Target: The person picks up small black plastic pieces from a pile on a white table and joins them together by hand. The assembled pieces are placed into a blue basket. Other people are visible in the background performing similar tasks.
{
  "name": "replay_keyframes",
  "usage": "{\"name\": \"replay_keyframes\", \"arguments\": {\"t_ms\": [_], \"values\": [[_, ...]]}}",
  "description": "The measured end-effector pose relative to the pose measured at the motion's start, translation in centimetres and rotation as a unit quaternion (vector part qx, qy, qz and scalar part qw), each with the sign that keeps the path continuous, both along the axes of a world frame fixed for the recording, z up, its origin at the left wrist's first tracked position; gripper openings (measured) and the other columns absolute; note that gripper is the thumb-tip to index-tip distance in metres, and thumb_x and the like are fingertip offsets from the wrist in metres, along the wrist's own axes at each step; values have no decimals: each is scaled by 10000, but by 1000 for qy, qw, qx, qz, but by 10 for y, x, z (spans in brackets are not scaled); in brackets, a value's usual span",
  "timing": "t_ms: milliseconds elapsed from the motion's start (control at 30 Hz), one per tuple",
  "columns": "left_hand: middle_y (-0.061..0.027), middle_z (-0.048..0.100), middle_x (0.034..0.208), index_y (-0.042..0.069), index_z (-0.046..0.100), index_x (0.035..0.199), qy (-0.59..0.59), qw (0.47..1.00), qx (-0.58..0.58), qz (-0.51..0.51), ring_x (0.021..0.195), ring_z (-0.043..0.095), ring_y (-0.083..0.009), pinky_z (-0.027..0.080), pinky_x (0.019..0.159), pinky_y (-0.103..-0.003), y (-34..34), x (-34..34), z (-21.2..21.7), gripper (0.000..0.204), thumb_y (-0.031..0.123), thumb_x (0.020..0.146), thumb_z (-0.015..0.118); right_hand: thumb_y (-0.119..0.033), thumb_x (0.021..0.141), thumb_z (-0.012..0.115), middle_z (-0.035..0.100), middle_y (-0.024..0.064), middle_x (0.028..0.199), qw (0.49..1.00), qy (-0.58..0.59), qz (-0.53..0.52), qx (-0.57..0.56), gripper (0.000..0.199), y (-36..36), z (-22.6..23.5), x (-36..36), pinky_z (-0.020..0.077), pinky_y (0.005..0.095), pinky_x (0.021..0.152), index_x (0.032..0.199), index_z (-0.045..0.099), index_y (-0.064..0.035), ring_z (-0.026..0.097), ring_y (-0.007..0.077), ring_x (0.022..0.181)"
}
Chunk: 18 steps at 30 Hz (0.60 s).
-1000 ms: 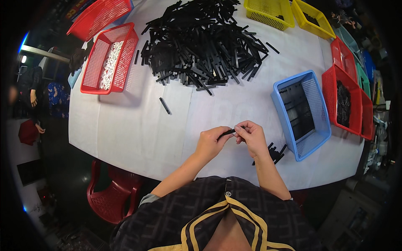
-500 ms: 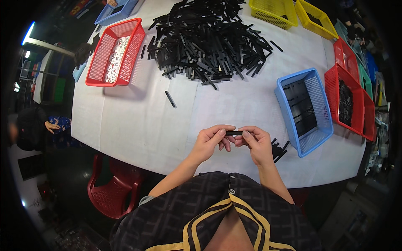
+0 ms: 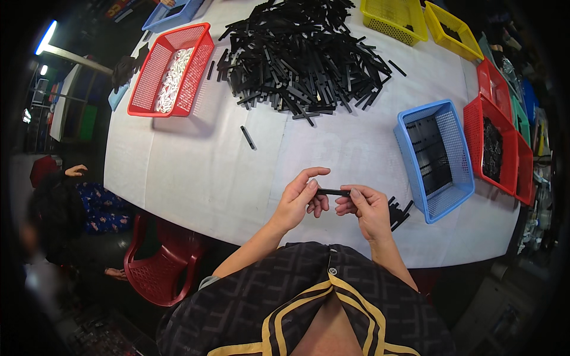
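My left hand (image 3: 294,197) and my right hand (image 3: 369,209) hold a slim black strip (image 3: 333,192) level between them, one end in each. Thumb and fingers of the right hand pinch its right end. On the left, the thumb presses the other end and the index finger stretches out above it. Just right of my right hand lie several similar black strips (image 3: 401,215). Farther off on the table is a large heap of black strips (image 3: 303,65). A single strip (image 3: 247,137) rests apart, nearer to me than the heap.
A blue basket (image 3: 440,206) with black strips stands at right, beside red baskets (image 3: 473,127). At left, a red basket (image 3: 145,80) holds small white pieces. Yellow baskets (image 3: 389,29) sit at the far right. Left of the white table (image 3: 196,178) are a person (image 3: 101,204) and a red chair (image 3: 157,279).
My left index finger has lifted off the strip, and my hands are slightly farther apart. The view has shifted a little. The person at left shows more fully beside the table.
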State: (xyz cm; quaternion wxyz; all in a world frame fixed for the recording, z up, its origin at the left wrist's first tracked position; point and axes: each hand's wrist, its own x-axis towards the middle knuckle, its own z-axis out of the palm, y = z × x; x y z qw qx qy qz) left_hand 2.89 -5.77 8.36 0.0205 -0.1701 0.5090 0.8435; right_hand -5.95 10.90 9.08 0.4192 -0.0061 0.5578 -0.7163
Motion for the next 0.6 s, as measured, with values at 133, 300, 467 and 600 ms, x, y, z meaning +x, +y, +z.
{"name": "replay_keyframes", "arguments": {"t_ms": [133,300,467,600], "values": [[-81,579,645,35,425,1230,-6,1000,0,5,494,512,-94,359,470,-189,0,2,1,353,260,970,347,-157,921,501,647,159,804,1000,-10,-2,-2,267,0,2,3,545,299,617,1030,590,69,643,194,652],[-58,547,621,28,438,1219,-6,1000,8,15,490,508,-89,359,451,-185,1,5,2,352,259,971,344,-174,926,493,645,151,794,1000,-28,0,-6,283,0,4,7,547,299,610,1034,588,70,642,191,649],[-39,528,615,24,446,1215,-10,1000,12,27,487,505,-88,362,446,-185,1,7,4,350,254,971,344,-174,927,493,643,149,791,999,-53,1,-7,287,1,5,11,546,299,616,1042,584,72,637,191,648],[-37,539,636,25,446,1212,-9,999,-10,35,495,501,-83,361,453,-184,0,8,2,335,233,968,351,-138,913,510,642,154,819,999,-53,7,-1,258,0,4,15,545,298,634,1050,583,68,635,192,671]]}}
